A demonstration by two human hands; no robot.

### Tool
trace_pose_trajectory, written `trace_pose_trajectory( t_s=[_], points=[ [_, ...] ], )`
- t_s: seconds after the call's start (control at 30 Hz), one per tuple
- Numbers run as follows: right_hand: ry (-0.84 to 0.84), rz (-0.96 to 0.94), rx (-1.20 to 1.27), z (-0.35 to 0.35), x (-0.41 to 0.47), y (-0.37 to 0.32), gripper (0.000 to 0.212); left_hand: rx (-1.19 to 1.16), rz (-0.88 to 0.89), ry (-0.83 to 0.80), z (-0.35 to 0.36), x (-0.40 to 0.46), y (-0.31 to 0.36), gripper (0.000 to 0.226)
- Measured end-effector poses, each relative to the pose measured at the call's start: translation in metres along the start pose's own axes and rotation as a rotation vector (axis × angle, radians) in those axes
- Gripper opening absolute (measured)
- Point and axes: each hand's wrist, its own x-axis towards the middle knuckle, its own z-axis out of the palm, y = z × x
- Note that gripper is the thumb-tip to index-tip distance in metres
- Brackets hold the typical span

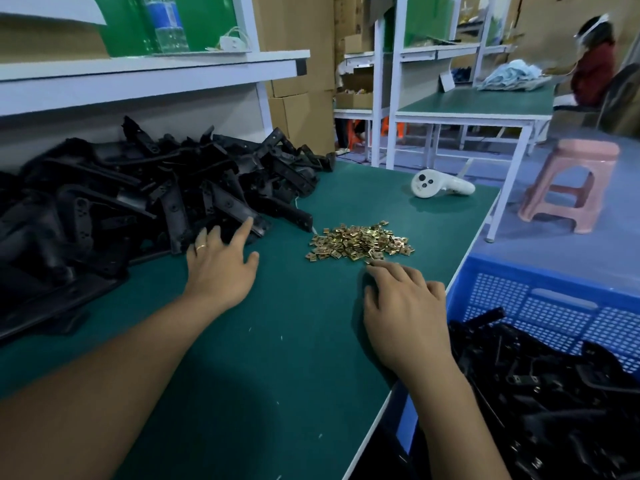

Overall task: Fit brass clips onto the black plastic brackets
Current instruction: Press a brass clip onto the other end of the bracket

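A big heap of black plastic brackets (138, 188) covers the left of the green table. Several small brass clips (362, 242) lie in a loose pile at the table's middle. My left hand (221, 265) stretches toward the heap with fingers spread, the index fingertip touching a bracket at the heap's near edge; it holds nothing. My right hand (405, 306) lies palm down just in front of the clip pile, its fingertips at the nearest clips. Whether a clip is under those fingers is hidden.
A blue plastic crate (540, 303) with more black brackets stands at the table's right edge. A white handheld controller (440, 183) lies at the far right of the table. A pink stool (571, 188) and another workbench with a seated person are beyond.
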Motion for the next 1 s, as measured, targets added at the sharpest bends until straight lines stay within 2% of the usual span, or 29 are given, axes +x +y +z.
trace_pose_trajectory(
  t_s=[0.1, 0.27, 0.33, 0.43, 0.6, 0.73, 0.83, 0.93, 1.0],
  points=[
    [0.023, -0.006, -0.003, -0.001, -0.001, 0.000, 0.032, 0.136, 0.047, 0.135, 0.005, 0.023, -0.004, 0.063],
    [-0.088, -0.086, -0.041, 0.001, 0.003, -0.001, 0.052, 0.157, 0.031, 0.075, 0.009, 0.048, -0.003, 0.065],
    [-0.107, -0.110, -0.077, 0.002, 0.004, -0.002, 0.051, 0.169, 0.040, 0.072, 0.009, 0.049, -0.001, 0.064],
    [-0.071, -0.115, -0.062, -0.001, 0.002, -0.004, 0.042, 0.133, 0.031, 0.103, 0.003, 0.041, 0.005, 0.050],
    [0.005, -0.120, 0.117, -0.005, 0.001, -0.003, 0.031, -0.100, -0.012, 0.221, -0.011, 0.011, 0.008, 0.021],
    [0.031, -0.035, 0.242, -0.008, -0.002, -0.003, 0.029, -0.188, 0.048, 0.411, -0.022, -0.026, 0.006, 0.022],
    [0.022, -0.023, 0.215, -0.009, -0.003, -0.003, 0.023, -0.434, -0.032, 0.531, -0.038, -0.059, 0.002, 0.015],
    [0.019, -0.017, 0.301, -0.013, -0.005, -0.005, 0.017, -0.814, -0.126, 0.507, -0.052, -0.094, -0.008, 0.016],
    [-0.003, -0.013, 0.325, -0.016, -0.008, -0.006, 0.013, -0.992, -0.145, 0.337, -0.058, -0.109, -0.020, 0.018]
  ],
)
